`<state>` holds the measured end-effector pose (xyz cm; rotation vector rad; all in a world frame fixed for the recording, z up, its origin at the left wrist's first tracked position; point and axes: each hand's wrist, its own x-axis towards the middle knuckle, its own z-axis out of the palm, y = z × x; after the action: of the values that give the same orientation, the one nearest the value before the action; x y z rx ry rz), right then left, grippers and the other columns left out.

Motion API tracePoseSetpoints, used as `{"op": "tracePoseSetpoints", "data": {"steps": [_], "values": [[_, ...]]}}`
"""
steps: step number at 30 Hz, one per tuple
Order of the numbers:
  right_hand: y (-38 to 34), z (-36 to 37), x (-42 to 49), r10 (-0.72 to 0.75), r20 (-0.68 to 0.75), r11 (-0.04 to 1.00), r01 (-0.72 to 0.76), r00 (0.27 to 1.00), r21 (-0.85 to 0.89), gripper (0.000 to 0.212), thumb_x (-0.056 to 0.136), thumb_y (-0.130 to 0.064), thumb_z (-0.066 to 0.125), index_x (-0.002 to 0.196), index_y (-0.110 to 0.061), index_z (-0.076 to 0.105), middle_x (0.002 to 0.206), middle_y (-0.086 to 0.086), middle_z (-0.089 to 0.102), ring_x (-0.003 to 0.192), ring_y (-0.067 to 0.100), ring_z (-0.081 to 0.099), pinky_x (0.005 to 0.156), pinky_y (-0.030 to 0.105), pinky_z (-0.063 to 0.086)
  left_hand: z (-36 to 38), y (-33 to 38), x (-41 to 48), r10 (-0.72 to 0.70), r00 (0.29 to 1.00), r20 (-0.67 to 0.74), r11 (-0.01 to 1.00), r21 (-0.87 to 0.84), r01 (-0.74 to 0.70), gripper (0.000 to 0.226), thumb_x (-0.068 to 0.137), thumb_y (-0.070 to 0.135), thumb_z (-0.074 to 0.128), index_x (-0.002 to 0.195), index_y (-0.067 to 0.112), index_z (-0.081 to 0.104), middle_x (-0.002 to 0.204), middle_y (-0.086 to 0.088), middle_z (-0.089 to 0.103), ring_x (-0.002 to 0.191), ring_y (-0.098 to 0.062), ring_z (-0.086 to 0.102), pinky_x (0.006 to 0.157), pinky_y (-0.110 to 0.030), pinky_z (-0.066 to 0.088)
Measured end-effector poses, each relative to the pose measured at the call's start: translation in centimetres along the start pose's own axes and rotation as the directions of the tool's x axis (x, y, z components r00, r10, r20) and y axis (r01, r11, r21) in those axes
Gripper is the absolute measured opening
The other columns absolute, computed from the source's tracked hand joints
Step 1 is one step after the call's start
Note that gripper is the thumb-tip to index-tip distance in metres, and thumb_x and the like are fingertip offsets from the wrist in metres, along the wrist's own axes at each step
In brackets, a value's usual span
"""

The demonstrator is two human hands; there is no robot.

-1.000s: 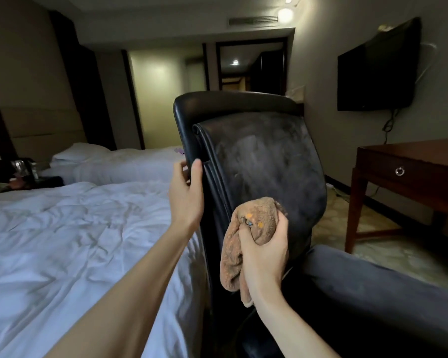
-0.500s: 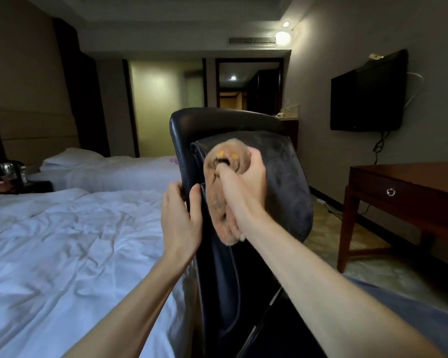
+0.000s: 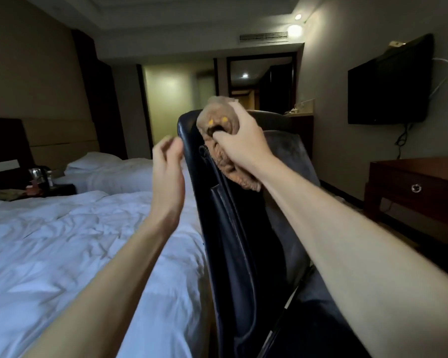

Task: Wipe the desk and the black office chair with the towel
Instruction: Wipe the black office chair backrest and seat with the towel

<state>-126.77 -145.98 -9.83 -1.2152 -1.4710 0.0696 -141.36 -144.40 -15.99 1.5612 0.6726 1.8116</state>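
Observation:
The black office chair (image 3: 233,228) stands in front of me with its tall backrest upright. My right hand (image 3: 241,143) grips a bunched brown towel (image 3: 219,125) and presses it on the top edge of the backrest; the towel's tail hangs down the padded front. Just left of the backrest's edge, my left hand (image 3: 167,174) is off the chair, fingers apart and slightly blurred, holding nothing. The dark wooden desk (image 3: 419,177) with a ring-pull drawer stands at the right wall.
Two beds with white bedding (image 3: 62,241) lie close on the chair's left. A nightstand (image 3: 39,187) with a kettle sits between the headboards. A television (image 3: 388,81) hangs on the right wall above the desk. A doorway (image 3: 259,81) is beyond.
My right hand carried the towel from the lower backrest up to its top edge. My left hand let go of the backrest's side edge and now hovers beside it.

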Motion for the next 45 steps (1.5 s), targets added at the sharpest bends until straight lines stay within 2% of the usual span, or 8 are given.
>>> {"op": "tracePoseSetpoints", "data": {"steps": [7,17,20,23,30,34,39,45], "values": [[5.0,-1.1,-6.1,-0.003,-0.135,1.0,0.005,0.991,0.019,0.055,0.08,-0.026,0.068,0.131,-0.041,0.057,0.128,-0.008,0.066,0.125,0.019,0.058,0.107,0.04,0.048,3.7,-0.5,2.5,0.092,0.995,-0.037,0.995,0.036,-0.091,0.04,0.109,0.03,0.047,0.148,0.02,0.047,0.138,0.009,0.06,0.124,0.002,0.056,0.098,-0.006,0.042],[9.7,-2.4,-14.7,0.132,-0.153,0.99,-0.137,0.979,-0.022,0.057,0.078,-0.023,0.069,0.129,-0.041,0.055,0.125,-0.008,0.064,0.116,0.017,0.06,0.099,0.043,0.054,4.5,-1.2,-0.2,0.088,0.994,-0.058,0.995,0.043,-0.085,0.039,0.107,0.026,0.052,0.146,0.022,0.051,0.13,0.009,0.065,0.116,0.003,0.061,0.094,-0.008,0.046],[6.9,-4.6,-11.6,0.117,-0.258,0.993,-0.103,0.959,0.066,0.06,0.087,-0.015,0.072,0.14,-0.037,0.054,0.134,-0.012,0.059,0.116,-0.005,0.048,0.104,0.019,0.043,4.3,-1.0,-1.1,0.084,0.992,-0.09,0.996,0.034,-0.081,0.024,0.107,0.021,0.052,0.128,0.022,0.063,0.109,0.012,0.071,0.105,-0.002,0.066,0.09,-0.019,0.05],[3.7,-6.2,-8.0,0.049,-0.316,0.989,-0.002,0.947,0.147,0.059,0.089,-0.011,0.071,0.144,-0.027,0.053,0.134,-0.011,0.059,0.117,-0.004,0.05,0.085,-0.007,0.034,4.0,-0.2,-1.9,0.123,0.987,-0.101,0.992,0.044,-0.119,0.022,0.107,0.02,0.051,0.124,0.018,0.065,0.105,0.01,0.072,0.101,-0.006,0.067,0.09,-0.023,0.052],[1.3,-5.0,-3.2,-0.167,-0.272,0.983,0.14,0.948,-0.117,0.064,0.086,-0.026,0.069,0.143,-0.04,0.045,0.14,-0.004,0.055,0.13,0.022,0.052,0.105,0.049,0.049,3.3,2.4,-5.0,0.208,0.968,-0.137,0.978,-0.001,-0.21,0.026,0.106,0.016,0.055,0.131,0.016,0.064,0.105,0.009,0.074,0.101,-0.006,0.069,0.086,-0.018,0.052],[1.2,-3.1,-0.9,-0.052,-0.101,0.997,0.046,0.994,-0.063,0.083,0.088,-0.019,0.068,0.157,-0.047,0.029,0.154,-0.001,0.05,0.141,0.027,0.047,0.116,0.049,0.041,2.8,3.1,-6.2,0.239,0.963,-0.122,0.97,-0.009,-0.242,0.032,0.105,0.015,0.057,0.137,0.019,0.062,0.109,0.01,0.075,0.107,-0.007,0.07,0.089,-0.018,0.052],[2.8,-2.9,-1.1,0.028,-0.109,0.999,-0.026,0.994,0.024,0.054,0.088,-0.017,0.063,0.138,-0.036,0.062,0.124,-0.003,0.07,0.122,0.022,0.061,0.107,0.039,0.049,2.0,3.1,-5.9,0.257,0.961,-0.103,0.966,0.016,-0.256,0.033,0.105,0.017,0.058,0.138,0.021,0.061,0.112,0.011,0.075,0.109,-0.007,0.069,0.094,-0.023,0.054],[8.4,-3.8,-9.0,0.066,-0.139,0.994,-0.054,0.988,0.09,0.036,0.09,-0.016,0.062,0.12,-0.035,0.068,0.105,-0.014,0.073,0.107,0.008,0.066,0.098,0.036,0.054,2.3,3.3,-5.8,0.257,0.96,-0.113,0.967,0.037,-0.254,0.035,0.105,0.016,0.057,0.139,0.026,0.061,0.111,0.014,0.075,0.109,-0.005,0.069,0.097,-0.025,0.054]]}}
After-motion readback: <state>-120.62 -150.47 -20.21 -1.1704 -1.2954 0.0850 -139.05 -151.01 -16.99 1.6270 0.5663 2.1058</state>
